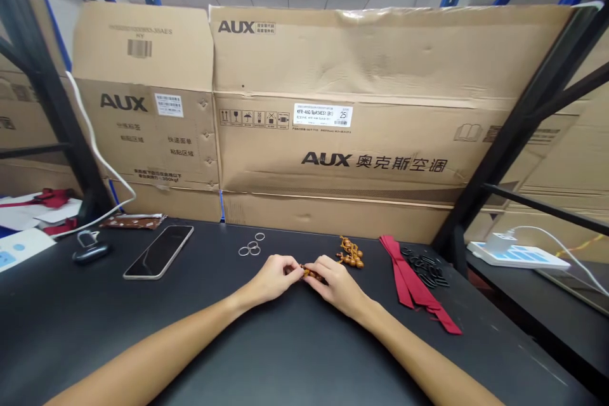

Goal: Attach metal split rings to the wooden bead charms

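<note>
My left hand (273, 279) and my right hand (335, 285) meet in the middle of the black table (200, 330). Their fingertips pinch a small brown beaded piece (311, 271), mostly hidden by the fingers. Just beyond my right hand lies a cluster of small wooden gourd charms on an orange cord (351, 254). Several thin metal rings (251, 245) lie beyond my left hand. To the right of my right hand are a dark red ribbon (413, 285) and a heap of small black loops (425, 266).
A smartphone (158, 252) and a small dark device (90, 254) lie on the table's left. Flattened AUX cardboard cartons (333, 76) stand along the back edge. Blue-and-black shelving uprights flank them, and a white power strip (516, 255) sits on a lower surface at right.
</note>
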Demonstrator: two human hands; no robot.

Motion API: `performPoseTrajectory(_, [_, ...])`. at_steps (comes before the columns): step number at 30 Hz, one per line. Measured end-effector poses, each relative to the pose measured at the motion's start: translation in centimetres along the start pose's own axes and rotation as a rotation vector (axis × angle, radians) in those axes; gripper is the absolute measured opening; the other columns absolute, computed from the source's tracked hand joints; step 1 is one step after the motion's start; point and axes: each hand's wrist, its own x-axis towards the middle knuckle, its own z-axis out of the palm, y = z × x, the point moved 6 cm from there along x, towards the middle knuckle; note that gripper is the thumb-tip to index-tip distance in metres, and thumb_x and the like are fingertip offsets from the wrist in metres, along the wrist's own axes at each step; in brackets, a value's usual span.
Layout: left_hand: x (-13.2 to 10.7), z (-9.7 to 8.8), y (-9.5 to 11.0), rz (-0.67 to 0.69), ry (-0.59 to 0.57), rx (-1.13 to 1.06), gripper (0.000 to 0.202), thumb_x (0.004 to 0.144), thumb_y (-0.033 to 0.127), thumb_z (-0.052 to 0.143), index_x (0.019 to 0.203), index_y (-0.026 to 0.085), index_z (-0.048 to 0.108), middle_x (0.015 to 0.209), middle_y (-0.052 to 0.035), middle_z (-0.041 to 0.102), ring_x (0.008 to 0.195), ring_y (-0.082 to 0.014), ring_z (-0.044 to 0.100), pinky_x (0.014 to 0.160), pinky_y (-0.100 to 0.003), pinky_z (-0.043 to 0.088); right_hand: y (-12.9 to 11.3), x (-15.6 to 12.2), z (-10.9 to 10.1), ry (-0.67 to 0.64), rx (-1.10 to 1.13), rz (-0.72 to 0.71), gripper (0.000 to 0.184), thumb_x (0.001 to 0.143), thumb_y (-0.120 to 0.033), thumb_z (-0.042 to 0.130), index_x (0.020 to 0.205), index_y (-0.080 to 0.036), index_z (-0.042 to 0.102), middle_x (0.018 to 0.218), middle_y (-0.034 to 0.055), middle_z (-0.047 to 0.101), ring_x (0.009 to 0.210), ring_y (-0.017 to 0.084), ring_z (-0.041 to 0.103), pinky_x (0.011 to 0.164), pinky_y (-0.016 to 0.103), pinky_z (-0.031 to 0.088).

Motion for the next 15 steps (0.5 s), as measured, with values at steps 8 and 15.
performPoseTrajectory(8, [-0.05,-0.42,0.36,0.007,0.046,0.023,0.026,0.082,0.032,0.052,0.071,0.013,0.066,0.066,-0.0021,0.065,0.06,-0.0135,0.054,0.059,-0.023,0.041,-0.61,-0.06,0.3,-0.038,-0.164,-0.057,0.027,0.093,-0.029,0.05,0.115,-0.016,0.058,0.081,0.0072,0.058,0.072,0.019,0.058,0.066,0.031,0.051])
performPoseTrajectory(15, [0.26,-0.58,-0.43,0.027,0.084,-0.003,0.027,0.084,0.035,0.052,0.072,0.014,0.064,0.07,-0.0034,0.066,0.065,-0.0153,0.057,0.063,-0.025,0.044,-0.52,0.03,0.27,-0.032,-0.132,-0.009,0.035,0.091,-0.029,0.052,0.124,-0.017,0.052,0.085,0.008,0.059,0.075,0.02,0.058,0.069,0.033,0.052])
